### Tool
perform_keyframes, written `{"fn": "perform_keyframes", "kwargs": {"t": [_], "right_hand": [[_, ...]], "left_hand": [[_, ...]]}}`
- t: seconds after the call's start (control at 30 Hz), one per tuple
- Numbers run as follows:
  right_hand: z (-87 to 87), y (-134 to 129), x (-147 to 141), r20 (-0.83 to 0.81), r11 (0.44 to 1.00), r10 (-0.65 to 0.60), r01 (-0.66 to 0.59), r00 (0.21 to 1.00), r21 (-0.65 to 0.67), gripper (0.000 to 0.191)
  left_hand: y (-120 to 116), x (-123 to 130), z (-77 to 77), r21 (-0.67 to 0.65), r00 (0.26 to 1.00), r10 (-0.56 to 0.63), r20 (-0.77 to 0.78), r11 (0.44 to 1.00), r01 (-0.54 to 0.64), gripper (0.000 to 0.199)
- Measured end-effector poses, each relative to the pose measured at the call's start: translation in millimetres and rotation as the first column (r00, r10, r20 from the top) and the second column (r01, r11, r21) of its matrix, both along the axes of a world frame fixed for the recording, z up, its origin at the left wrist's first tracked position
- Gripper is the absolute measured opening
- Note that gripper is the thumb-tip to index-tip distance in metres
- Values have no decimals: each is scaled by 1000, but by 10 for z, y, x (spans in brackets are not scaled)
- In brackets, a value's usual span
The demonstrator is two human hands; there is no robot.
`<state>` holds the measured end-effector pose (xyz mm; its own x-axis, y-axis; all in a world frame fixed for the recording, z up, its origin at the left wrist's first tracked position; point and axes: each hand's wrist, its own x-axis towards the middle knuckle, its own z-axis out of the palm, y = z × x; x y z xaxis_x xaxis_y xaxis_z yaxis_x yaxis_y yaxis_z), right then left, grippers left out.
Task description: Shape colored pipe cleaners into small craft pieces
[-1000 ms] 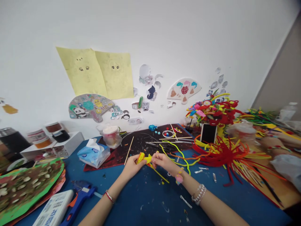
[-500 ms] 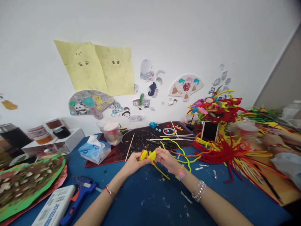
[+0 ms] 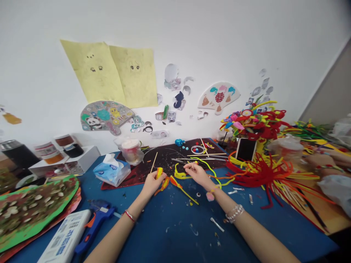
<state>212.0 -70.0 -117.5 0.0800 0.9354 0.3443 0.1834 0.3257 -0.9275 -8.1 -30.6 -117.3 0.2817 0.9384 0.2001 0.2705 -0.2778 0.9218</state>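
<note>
Forearms slant inward, left hand gripping a yellow-orange piece, right hand bent, contents unclear.

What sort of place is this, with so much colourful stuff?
Probably a craft room or art corner: there's a blue glue gun, a bunch of red fuzzy sticks and a panda fan on the wall.

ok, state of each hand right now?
Left hand: closed, holding a yellow-and-orange piece.
Right hand: fingers bent beside a yellow strand; whether it grips anything cannot be told.
</note>
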Motion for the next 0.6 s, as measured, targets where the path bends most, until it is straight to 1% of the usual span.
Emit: {"fn": "perform_keyframes", "kwargs": {"t": [0.07,0.13,0.17,0.23,0.27,0.3,0.33,0.37,0.4,0.47,0.6], "right_hand": [[-28,-34,-72,94,999,-31,29,995,24,20],[-67,-86,-157,263,998,-26,12,964,54,20],[-89,-113,-198,384,997,-30,0,923,78,21],[-132,-159,-267,618,990,-76,-16,783,142,20],[-149,-174,-291,696,985,-108,-18,710,172,20],[-162,-183,-305,737,981,-138,-11,662,194,20],[-168,-185,-311,756,978,-164,2,634,211,19],[-168,-182,-309,760,976,-178,12,625,218,18],[-162,-176,-301,751,975,-181,17,635,221,16],[-135,-158,-282,707,977,-149,-5,692,212,13],[-76,-147,-287,566,986,-1,-94,825,140,16]], "left_hand": [[-3,3,-7,5,1000,9,0,1000,-9,31],[-18,14,-5,6,1000,9,-1,1000,-9,31],[-27,21,-2,5,1000,9,-2,1000,-9,30],[-40,32,1,2,1000,11,-2,1000,-11,30],[-43,36,0,1,1000,15,-2,1000,-15,30],[-42,37,-2,2,1000,22,-1,1000,-22,30],[-39,38,-4,4,1000,28,1,1000,-28,31],[-34,37,-5,6,999,33,6,999,-33,32],[-29,36,-3,7,999,35,14,999,-35,33],[-30,38,12,4,999,29,34,1000,-29,37],[-91,55,94,-34,998,-33,60,999,35,41]]}}
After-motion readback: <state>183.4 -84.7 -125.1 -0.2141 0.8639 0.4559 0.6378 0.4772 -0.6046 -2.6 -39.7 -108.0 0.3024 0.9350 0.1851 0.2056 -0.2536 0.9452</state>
